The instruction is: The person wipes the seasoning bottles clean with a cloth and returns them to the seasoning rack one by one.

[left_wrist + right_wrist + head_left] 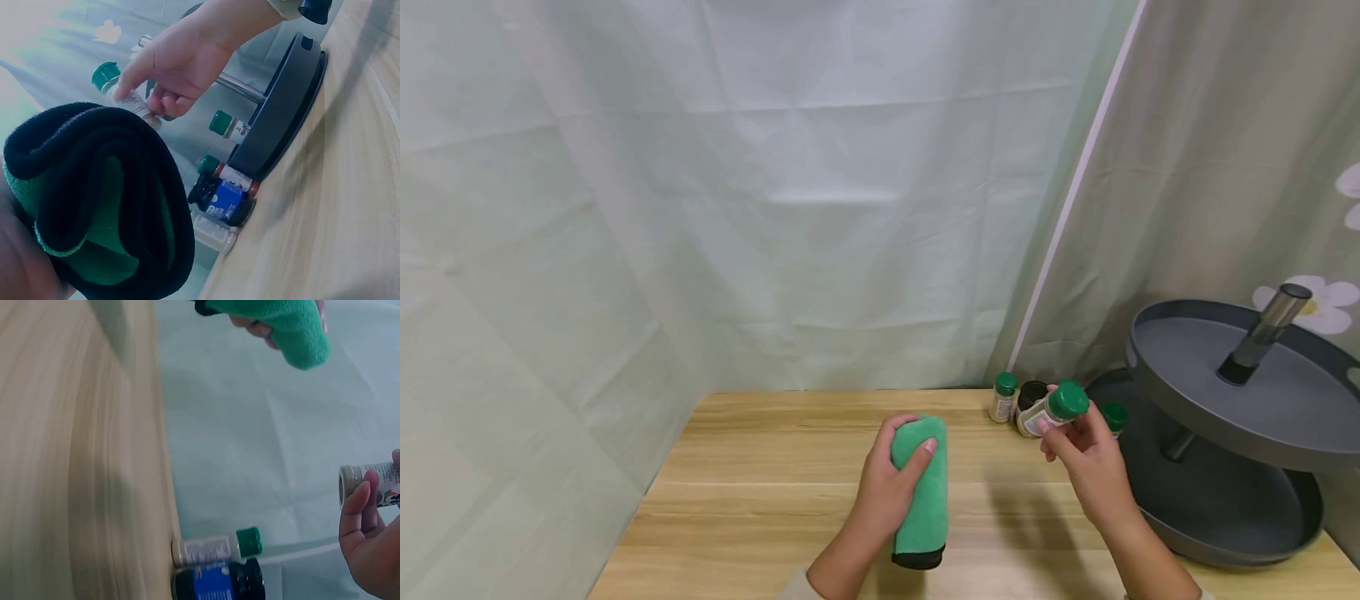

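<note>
My left hand (880, 492) grips a rolled green cloth (929, 496) with a black edge, thumb laid across its front. The left wrist view shows the cloth's folded end (103, 206) close up. On the other side, my right hand (1096, 471) holds a small spice jar (1066, 403) with a green lid between thumb and fingers. The jar is tilted and raised above the table; its base (347, 484) faces the camera in the right wrist view. Behind it stand a green-lidded jar (1002, 397) and a black-lidded jar (224, 201) with a blue label.
A dark grey two-tier round tray (1195, 517) with a metal post (1262, 337) stands on the right of the wooden table (760, 483). More green-lidded jars (232, 125) are close to its lower tier. Pale curtains (850, 208) hang behind the table.
</note>
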Available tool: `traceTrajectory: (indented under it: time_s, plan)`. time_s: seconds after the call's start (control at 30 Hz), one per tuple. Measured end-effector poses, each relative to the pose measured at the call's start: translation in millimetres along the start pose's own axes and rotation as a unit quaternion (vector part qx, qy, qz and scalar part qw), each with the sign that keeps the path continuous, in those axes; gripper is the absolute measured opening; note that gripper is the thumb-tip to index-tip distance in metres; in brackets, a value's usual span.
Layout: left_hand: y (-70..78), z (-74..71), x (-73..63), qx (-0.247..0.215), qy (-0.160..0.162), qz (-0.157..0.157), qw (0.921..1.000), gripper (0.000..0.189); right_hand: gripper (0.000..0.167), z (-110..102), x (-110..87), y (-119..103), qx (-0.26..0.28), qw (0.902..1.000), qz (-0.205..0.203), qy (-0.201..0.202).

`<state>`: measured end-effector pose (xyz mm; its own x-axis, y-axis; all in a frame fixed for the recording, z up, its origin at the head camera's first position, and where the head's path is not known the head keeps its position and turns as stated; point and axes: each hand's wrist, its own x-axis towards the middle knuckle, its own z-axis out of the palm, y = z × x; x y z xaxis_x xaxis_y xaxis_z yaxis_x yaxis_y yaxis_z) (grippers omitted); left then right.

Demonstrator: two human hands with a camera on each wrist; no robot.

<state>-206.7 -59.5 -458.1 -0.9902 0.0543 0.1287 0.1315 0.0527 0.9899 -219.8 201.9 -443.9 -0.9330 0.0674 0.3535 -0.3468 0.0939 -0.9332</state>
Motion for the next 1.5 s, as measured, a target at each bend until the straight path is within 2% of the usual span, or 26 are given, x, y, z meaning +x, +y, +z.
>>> traceTrajectory:
  time_s: [0.13, 0.37, 0.6, 0.83, 0.97, 1.07, 1.17, 1.33, 1.5]
  plan:
    - [-1.3, 0.4, 0.3, 0.007, -0.003, -0.002, 1.0000, 0.039, 0.048, -10, -0.6, 4, -0.025, 0.9997, 0.000, 0.005]
    - [-3.0, 0.0, 1.3, 0.015, -0.003, -0.004, 0.9999, 0.040, 0.046, -31, -2.8, 13, -0.018, 0.9998, 0.004, 0.011]
    - [-3.4, -0.4, 1.5, 0.018, -0.009, -0.018, 0.9996, 0.041, 0.040, -50, -8.9, 20, -0.110, 0.9933, 0.017, 0.028]
    - [-9.2, -0.5, 3.5, 0.020, -0.011, -0.029, 0.9993, 0.043, 0.036, -69, -14.8, 29, -0.161, 0.9852, 0.009, 0.058]
    - [-14.3, -1.7, 5.9, 0.023, -0.007, -0.031, 0.9992, 0.043, 0.033, -79, -16.8, 31, -0.208, 0.9748, 0.023, 0.077]
    - [-17.8, -2.9, 6.9, 0.026, -0.004, -0.033, 0.9991, 0.041, 0.034, -87, -17.6, 32, -0.240, 0.9660, 0.051, 0.081]
    - [-21.3, -3.7, 8.0, 0.031, -0.004, -0.036, 0.9989, 0.041, 0.035, -94, -19.0, 33, -0.274, 0.9565, 0.062, 0.078]
    - [-26.0, -3.8, 10.4, 0.040, -0.009, -0.042, 0.9983, 0.044, 0.033, -105, -22.5, 38, -0.341, 0.9368, 0.058, 0.055]
    - [-27.7, -3.4, 11.4, 0.046, -0.010, -0.044, 0.9979, 0.044, 0.041, -118, -23.6, 45, -0.393, 0.9149, 0.091, 0.006]
